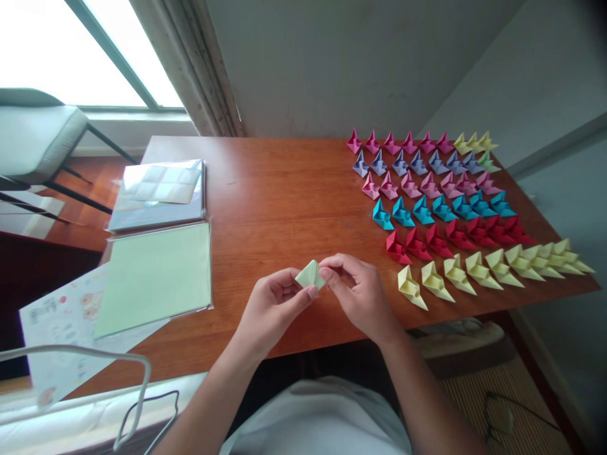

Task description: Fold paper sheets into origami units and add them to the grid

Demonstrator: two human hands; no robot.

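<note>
Between my two hands is a small pale green folded paper (310, 275), diamond-shaped with creases meeting at its top corner. My left hand (275, 303) pinches its lower left side, thumb along the bottom edge. At the right corner, the thumb and fingers of my right hand (358, 294) grip it. The paper is above the table, near its front edge. Just right of my right hand begins a row of pale yellow origami boats (411, 287). Behind them stand rows of red boats (398, 246) and turquoise boats (382, 215).
Farther back are pink boats (370, 186), lilac boats (360, 164) and magenta boats (353, 141). On the left lie a pack of pale green paper (156, 278) and another wrapped pack (142, 215). A printed sheet (57, 341) sticks out below. The wooden table (275, 208) meets a wall.
</note>
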